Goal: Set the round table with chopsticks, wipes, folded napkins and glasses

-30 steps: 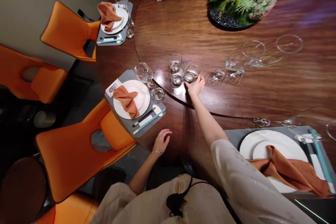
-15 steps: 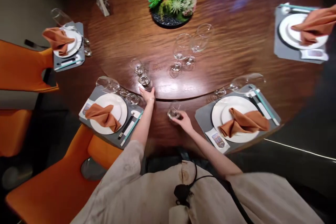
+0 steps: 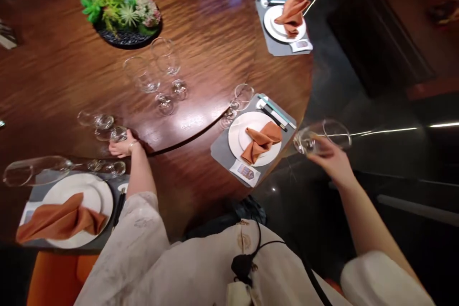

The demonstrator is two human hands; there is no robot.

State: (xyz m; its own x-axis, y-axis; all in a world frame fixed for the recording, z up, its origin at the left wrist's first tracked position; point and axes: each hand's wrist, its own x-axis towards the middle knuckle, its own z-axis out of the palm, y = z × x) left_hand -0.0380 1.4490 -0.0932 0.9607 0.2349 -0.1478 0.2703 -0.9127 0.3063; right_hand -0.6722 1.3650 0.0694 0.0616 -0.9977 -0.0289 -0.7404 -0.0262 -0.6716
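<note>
My right hand (image 3: 332, 158) is closed around a small clear glass (image 3: 319, 137), held in the air beyond the table's right edge, past a place setting with a white plate (image 3: 255, 137) and an orange napkin (image 3: 261, 141). My left hand (image 3: 123, 147) rests on the edge of the raised wooden turntable (image 3: 89, 81), its fingers curled against a small glass (image 3: 115, 134). Another small glass (image 3: 101, 120) stands just behind it.
Two tall wine glasses (image 3: 158, 74) stand mid-turntable near a plant centrepiece (image 3: 118, 7). A wine glass (image 3: 241, 98) stands by the right setting. A near-left setting (image 3: 71, 210) has a plate, napkin and glasses. A far setting (image 3: 285, 24) lies at the table's edge.
The view has swung right. My right hand has carried the small glass from the table's front out past the right place setting. My left hand stays at the turntable's edge.
</note>
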